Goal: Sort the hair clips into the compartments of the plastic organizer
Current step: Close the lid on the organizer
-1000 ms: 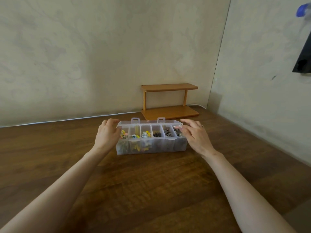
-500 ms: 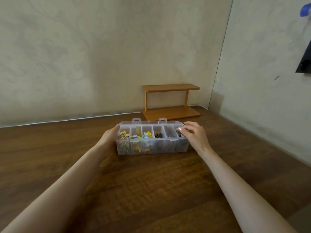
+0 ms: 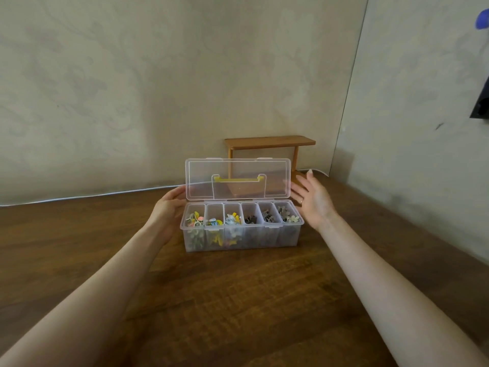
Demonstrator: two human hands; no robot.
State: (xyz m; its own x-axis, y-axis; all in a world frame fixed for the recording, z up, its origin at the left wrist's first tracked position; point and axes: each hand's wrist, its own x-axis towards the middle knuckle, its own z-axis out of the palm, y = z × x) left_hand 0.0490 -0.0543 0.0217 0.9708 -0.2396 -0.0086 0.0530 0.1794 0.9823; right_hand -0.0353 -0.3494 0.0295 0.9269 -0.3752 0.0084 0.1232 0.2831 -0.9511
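A clear plastic organizer (image 3: pixel 264 238) with several compartments stands on the wooden table. Colourful hair clips (image 3: pixel 211 221) fill its three left compartments. Dark and grey hair clips (image 3: pixel 270 217) lie in the three on the right. Its clear lid (image 3: pixel 238 165) stands upright on the rear hinge, latches at the top. My left hand (image 3: pixel 169 211) rests against the box's left end, fingertips touching the lid's lower left edge. My right hand (image 3: pixel 311 197) is flat with straight fingers against the lid's right edge. Neither hand holds a clip.
A small two-level wooden shelf (image 3: pixel 270 142) stands behind the organizer against the back wall. A white cable (image 3: pixel 79 197) runs along the wall's foot. The side wall is close on the right. Bare brown tabletop (image 3: pixel 238 300) stretches in front of the box.
The lid, which lay folded back behind the box, has swung up to upright. Both hands moved from the box's rim to the lid's two side edges.
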